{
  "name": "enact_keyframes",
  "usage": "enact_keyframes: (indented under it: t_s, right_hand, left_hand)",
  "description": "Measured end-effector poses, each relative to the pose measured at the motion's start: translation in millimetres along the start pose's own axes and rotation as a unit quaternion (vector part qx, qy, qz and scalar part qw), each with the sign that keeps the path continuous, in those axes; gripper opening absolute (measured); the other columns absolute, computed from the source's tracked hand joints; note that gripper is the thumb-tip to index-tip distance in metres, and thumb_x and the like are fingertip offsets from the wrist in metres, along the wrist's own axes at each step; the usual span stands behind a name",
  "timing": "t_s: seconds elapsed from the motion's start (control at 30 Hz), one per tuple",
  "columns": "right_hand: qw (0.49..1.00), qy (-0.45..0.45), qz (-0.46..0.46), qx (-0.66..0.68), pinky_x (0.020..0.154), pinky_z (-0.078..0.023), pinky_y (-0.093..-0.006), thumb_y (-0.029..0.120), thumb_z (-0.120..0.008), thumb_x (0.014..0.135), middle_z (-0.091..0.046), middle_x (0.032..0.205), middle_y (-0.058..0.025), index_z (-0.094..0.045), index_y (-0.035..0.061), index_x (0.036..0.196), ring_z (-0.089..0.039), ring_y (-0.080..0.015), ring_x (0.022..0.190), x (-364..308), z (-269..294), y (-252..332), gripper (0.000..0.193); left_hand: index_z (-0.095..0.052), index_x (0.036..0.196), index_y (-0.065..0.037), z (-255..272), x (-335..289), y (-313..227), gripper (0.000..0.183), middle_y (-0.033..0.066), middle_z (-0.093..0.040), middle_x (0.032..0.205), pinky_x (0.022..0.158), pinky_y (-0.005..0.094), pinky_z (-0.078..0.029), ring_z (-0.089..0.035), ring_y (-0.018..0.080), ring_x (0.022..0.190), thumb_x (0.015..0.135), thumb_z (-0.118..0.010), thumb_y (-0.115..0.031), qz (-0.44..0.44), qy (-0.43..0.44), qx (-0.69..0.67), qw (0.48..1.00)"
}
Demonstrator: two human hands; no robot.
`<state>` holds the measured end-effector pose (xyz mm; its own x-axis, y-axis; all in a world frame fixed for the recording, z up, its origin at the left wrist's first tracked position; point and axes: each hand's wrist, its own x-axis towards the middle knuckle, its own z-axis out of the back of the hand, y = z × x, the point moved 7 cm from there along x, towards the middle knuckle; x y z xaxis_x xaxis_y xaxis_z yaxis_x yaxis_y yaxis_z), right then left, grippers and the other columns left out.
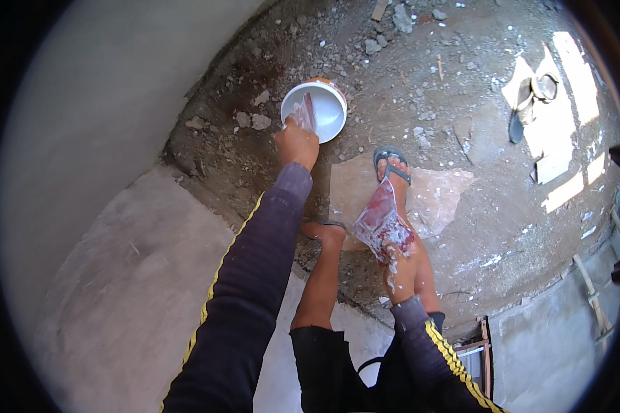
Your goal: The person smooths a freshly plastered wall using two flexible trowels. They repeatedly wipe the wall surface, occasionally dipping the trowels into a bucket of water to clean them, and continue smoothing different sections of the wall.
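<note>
My left hand (297,144) is closed around a reddish flat putty spreader (308,110) smeared with white paste. This spreader reaches into a white round bucket (334,113), whose inside wall is coated white. My right hand (401,268), spattered with white paste, grips a second reddish putty spreader (379,212), with a broad flat blade and a thick white smear near the grip. It is held in front of my right shin, well apart from the bucket. My fingertips are partly hidden on both hands.
A torn piece of brown cardboard (437,199) lies under my right sandal (391,162). Rubble (258,120) is scattered along the wall (110,82) at left. Another pair of footwear (534,96) sits in sunlight at far right. A pale pole-like thing (589,282) rests lower right.
</note>
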<state>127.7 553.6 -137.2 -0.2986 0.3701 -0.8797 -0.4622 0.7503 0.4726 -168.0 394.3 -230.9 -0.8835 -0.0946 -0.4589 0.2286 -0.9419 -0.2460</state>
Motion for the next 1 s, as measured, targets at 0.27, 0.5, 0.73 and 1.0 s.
enact_keyframes:
  t_s: [0.27, 0.5, 0.73, 1.0]
  right_hand:
    - [0.996, 0.012, -0.059, 0.061, 0.087, -0.055, -0.0329, -0.005, -0.062, 0.088, -0.070, 0.117, -0.0096, -0.057, -0.0034, 0.136, -0.069, -0.0196, 0.101, 6.4, -3.2, -3.1, 0.048]
    - [0.993, -0.002, -0.053, 0.104, 0.078, -0.056, -0.0352, -0.001, -0.062, 0.087, -0.070, 0.113, -0.0104, -0.058, 0.0001, 0.131, -0.070, -0.0227, 0.095, 12.6, -2.5, -5.1, 0.044]
    - [0.988, 0.006, -0.040, 0.150, 0.099, -0.053, -0.0407, -0.007, -0.059, 0.085, -0.068, 0.123, -0.0155, -0.055, -0.0057, 0.137, -0.068, -0.0281, 0.111, 16.8, -10.2, 8.5, 0.052]
    - [0.989, -0.002, 0.003, 0.146, 0.101, -0.052, -0.0415, -0.005, -0.065, 0.085, -0.067, 0.121, -0.0128, -0.057, -0.0028, 0.130, -0.067, -0.0266, 0.110, 20.8, -12.7, 14.1, 0.046]
  left_hand:
    - [-0.066, 0.112, 0.007, -55.9, 43.4, -1.0, 0.035, 0.0335, -0.071, 0.100, 0.088, 0.0506, -0.058, -0.072, 0.0463, 0.095, 0.079, -0.068, -0.006, -0.013, -0.017, 0.057, 0.998]
    - [-0.071, 0.118, -0.001, -83.2, 55.4, 5.4, 0.038, 0.0285, -0.072, 0.110, 0.097, 0.0495, -0.054, -0.069, 0.0455, 0.106, 0.081, -0.065, -0.009, 0.027, 0.014, -0.024, 0.999]
    - [-0.070, 0.125, -0.001, -88.9, 68.1, 23.6, 0.043, 0.0273, -0.071, 0.118, 0.099, 0.0454, -0.052, -0.068, 0.0440, 0.112, 0.083, -0.062, -0.007, 0.036, 0.108, -0.136, 0.984]
    - [-0.066, 0.126, 0.004, -46.8, 47.2, 43.4, 0.039, 0.0139, -0.073, 0.110, 0.089, 0.0322, -0.051, -0.067, 0.0180, 0.100, 0.087, -0.061, 0.004, -0.006, 0.115, -0.214, 0.970]
